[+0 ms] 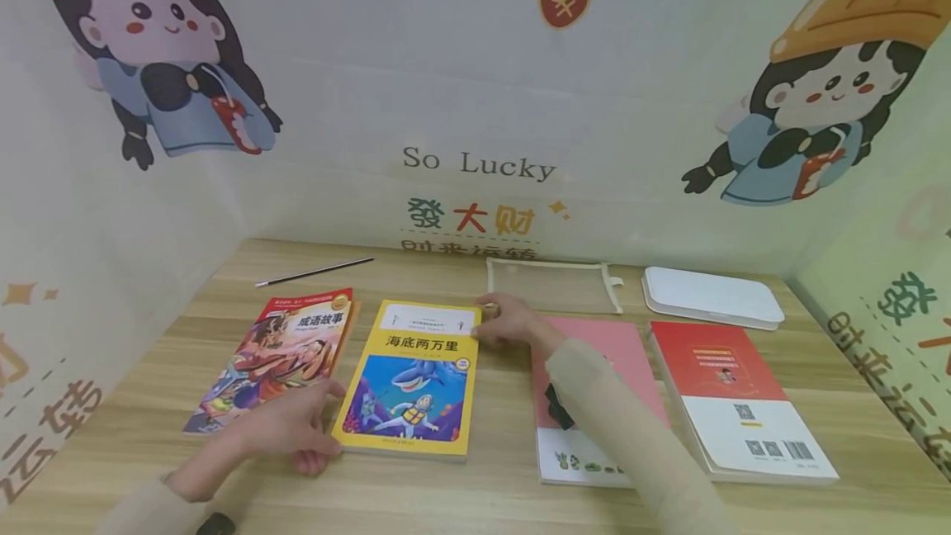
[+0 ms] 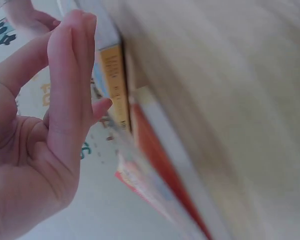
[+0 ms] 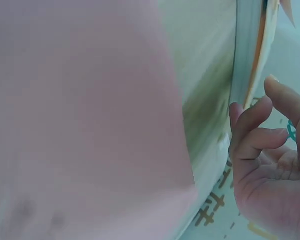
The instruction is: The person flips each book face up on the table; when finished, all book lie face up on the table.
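Observation:
A yellow book (image 1: 411, 343) with an undersea picture on its cover lies flat on the table. My left hand (image 1: 288, 426) touches its lower left corner. In the left wrist view, the fingers (image 2: 70, 65) are fairly straight beside the book's yellow spine (image 2: 115, 75). My right hand (image 1: 513, 322) has its fingertips at the upper right edge of the same book. From the right wrist, its fingers (image 3: 254, 115) look loosely bent against the book's side. Left of the yellow book, a red storybook (image 1: 293, 337) lies partly behind my left hand.
Below my right forearm lies a pink book (image 1: 602, 345). To its right are a red and white book (image 1: 731, 395) and a white case (image 1: 713, 295). A mesh pouch (image 1: 550, 286) and a pencil (image 1: 315, 272) lie near the table's back edge, before a printed cloth wall.

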A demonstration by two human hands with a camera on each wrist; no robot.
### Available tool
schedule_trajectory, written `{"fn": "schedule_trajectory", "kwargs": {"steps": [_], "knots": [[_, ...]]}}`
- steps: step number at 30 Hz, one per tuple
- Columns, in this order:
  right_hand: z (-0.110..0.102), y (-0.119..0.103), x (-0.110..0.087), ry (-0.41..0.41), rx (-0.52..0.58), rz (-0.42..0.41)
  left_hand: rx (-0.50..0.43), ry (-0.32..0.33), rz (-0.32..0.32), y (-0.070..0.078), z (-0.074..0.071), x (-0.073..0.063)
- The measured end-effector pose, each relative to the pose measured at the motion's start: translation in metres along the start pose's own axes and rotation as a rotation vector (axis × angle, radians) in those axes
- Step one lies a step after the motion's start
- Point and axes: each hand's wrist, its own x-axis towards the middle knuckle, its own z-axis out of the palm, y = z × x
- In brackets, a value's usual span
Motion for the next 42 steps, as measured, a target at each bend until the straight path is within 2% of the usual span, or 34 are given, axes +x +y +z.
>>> {"fn": "schedule_trajectory", "kwargs": {"steps": [3, 8, 12, 16, 25, 33, 37, 42], "knots": [[-0.01, 0.003, -0.004, 0.027, -0.049, -0.02, 0.0, 0.026, 0.037, 0.005, -0.002, 0.0], [-0.027, 0.016, -0.014, 0.018, -0.073, -0.067, 0.003, 0.069, 0.125, 0.016, -0.002, 0.005], [-0.038, 0.028, -0.022, 0.011, -0.087, -0.094, 0.031, 0.074, 0.196, 0.027, 0.007, 0.013], [-0.048, 0.038, -0.031, 0.006, -0.089, -0.104, 0.016, 0.038, 0.251, 0.035, 0.016, 0.023], [-0.066, 0.06, -0.043, 0.025, -0.15, -0.154, 0.065, -0.033, 0.256, 0.051, 0.037, 0.045], [-0.081, 0.081, -0.051, 0.032, -0.107, -0.108, 0.062, -0.098, 0.298, 0.059, 0.053, 0.059], [-0.091, 0.094, -0.053, 0.07, -0.087, -0.079, 0.047, -0.134, 0.289, 0.061, 0.063, 0.065], [-0.104, 0.108, -0.054, 0.115, -0.053, -0.044, -0.031, -0.167, 0.261, 0.067, 0.074, 0.068]]}}
